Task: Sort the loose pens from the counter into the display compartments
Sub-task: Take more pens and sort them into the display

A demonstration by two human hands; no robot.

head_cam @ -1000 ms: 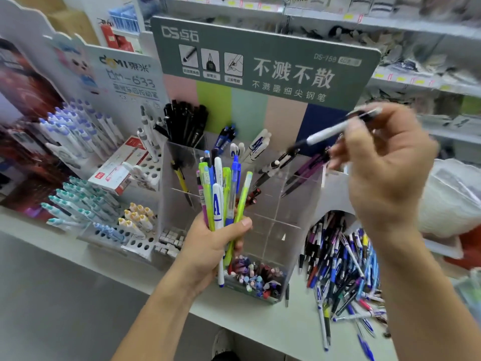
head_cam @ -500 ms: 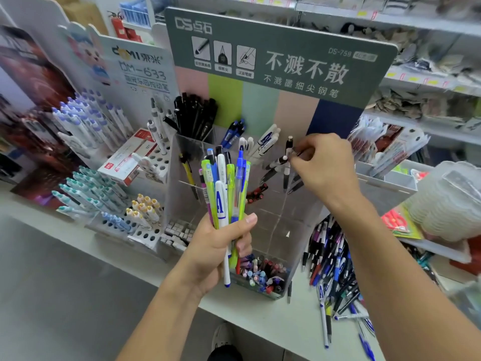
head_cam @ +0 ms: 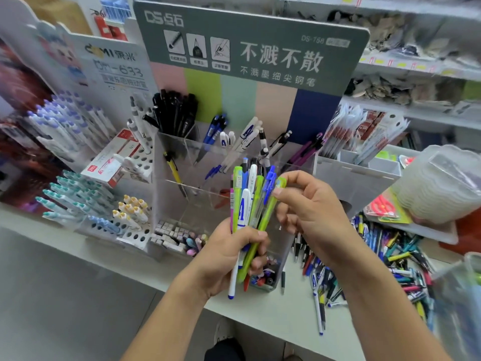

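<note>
The left hand (head_cam: 229,254) is curled tight around a bunch of mixed pens (head_cam: 251,204) in green, blue, white and pink, and holds them standing up in front of the clear plastic display box (head_cam: 182,201). The pens stick out above the fist, and a white one pokes down below it. The right hand (head_cam: 309,207) is just beside the bunch on its right, and its thumb and finger pinch the top of a light green pen (head_cam: 279,182) at the edge of the bunch. More loose pens (head_cam: 390,259) lie in a messy pile on the pale table (head_cam: 268,316), to the right of both hands and below the right arm. Behind the hands, the box's back parts hold black pens (head_cam: 174,113), blue pens (head_cam: 216,126) and white pens (head_cam: 247,134).
</note>
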